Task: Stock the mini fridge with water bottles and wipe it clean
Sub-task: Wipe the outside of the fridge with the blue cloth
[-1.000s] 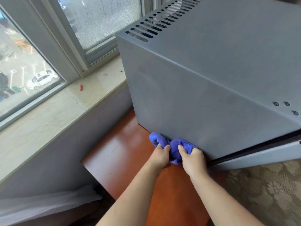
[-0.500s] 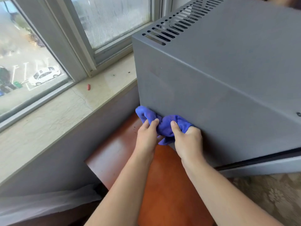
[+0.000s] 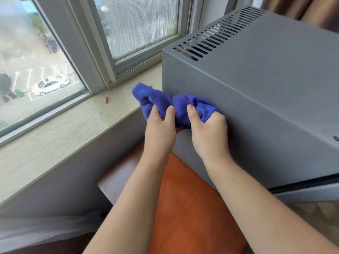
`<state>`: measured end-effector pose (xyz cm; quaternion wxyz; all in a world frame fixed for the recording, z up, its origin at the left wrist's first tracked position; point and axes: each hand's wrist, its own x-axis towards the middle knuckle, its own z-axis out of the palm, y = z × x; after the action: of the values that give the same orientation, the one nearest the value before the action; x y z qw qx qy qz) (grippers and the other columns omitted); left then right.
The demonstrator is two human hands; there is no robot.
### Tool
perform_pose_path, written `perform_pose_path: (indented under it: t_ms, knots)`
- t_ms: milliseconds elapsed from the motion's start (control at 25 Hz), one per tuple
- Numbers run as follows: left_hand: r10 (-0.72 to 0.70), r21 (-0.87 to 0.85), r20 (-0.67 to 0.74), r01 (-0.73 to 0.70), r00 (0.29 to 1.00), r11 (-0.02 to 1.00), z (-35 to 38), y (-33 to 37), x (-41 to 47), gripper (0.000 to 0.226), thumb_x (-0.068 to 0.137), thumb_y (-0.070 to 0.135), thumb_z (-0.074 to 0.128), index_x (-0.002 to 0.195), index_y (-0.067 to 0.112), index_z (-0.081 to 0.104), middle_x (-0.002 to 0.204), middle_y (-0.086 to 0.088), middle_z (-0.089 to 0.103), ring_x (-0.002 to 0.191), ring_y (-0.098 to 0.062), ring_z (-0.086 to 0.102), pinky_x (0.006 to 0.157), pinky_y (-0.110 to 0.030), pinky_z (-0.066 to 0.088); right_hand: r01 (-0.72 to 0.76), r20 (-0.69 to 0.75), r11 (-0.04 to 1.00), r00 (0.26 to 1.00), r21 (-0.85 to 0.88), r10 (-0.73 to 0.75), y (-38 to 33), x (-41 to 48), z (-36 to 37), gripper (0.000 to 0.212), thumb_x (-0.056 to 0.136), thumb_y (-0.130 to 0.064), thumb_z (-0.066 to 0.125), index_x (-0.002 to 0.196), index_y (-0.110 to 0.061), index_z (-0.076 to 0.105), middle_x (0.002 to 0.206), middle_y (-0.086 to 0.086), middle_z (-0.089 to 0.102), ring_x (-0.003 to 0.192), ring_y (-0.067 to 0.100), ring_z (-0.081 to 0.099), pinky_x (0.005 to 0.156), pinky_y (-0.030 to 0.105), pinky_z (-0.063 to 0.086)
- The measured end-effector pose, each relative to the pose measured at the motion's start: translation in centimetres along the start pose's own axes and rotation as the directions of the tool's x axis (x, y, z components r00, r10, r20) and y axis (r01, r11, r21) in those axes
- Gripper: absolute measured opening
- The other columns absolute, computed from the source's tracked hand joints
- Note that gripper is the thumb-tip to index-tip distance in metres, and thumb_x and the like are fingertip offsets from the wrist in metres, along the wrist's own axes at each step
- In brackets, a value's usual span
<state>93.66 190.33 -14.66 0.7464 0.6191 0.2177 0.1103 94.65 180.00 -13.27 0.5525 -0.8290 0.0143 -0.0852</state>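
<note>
Mini fridge (image 3: 266,110), grey metal box, fills the 3 o'clock half of the view, sitting on a reddish-brown wooden top (image 3: 185,208). Nearest at 6 o'clock: two bare forearms reaching forward over that wood. Left hand (image 3: 160,129) at centre, fingers and thumb curled round the near end of a blue microfibre cloth (image 3: 176,105). Right hand (image 3: 209,132) just beside it toward 3 o'clock, thumb on top, fingers wrapped round the other end, pressing the bunched cloth against the fridge's side wall near its back corner (knuckles touching the panel). Loose cloth flap sticks out toward 11 o'clock past the fridge edge. Door seam of the fridge shows as a dark line at 4 o'clock. Patterned carpet (image 3: 311,213) at 5 o'clock. Farther, 9 to 11 o'clock: pale marble windowsill (image 3: 55,136), cracked, with a small red capsule-like object (image 3: 106,100) lying on it. Vent slots (image 3: 216,33) along the fridge's top rear at 1 o'clock. Beyond, window (image 3: 128,33) at 12; white car (image 3: 50,85) outside at 10. Brown curtain (image 3: 302,10) at 2 o'clock.
</note>
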Motion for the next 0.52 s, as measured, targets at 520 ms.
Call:
perform_pose_path:
  t_ms: [520]
  knots:
    - [-0.437,-0.064,0.008,0.437,0.899,0.897,-5.6,-10.2,-1.4,0.021,0.086,0.01,0.051,0.1,0.012,0.066,0.094,-0.007,0.071,0.08,-0.023,0.066,0.071,-0.038,0.053,-0.428,0.429,0.798,0.681,-0.424,0.593,11.2,-4.1,-3.7,0.051,0.091,-0.059,0.064,0.06,-0.019,0.075,0.069,-0.009,0.076,0.073,0.014,0.077,0.091,0.042,0.059]
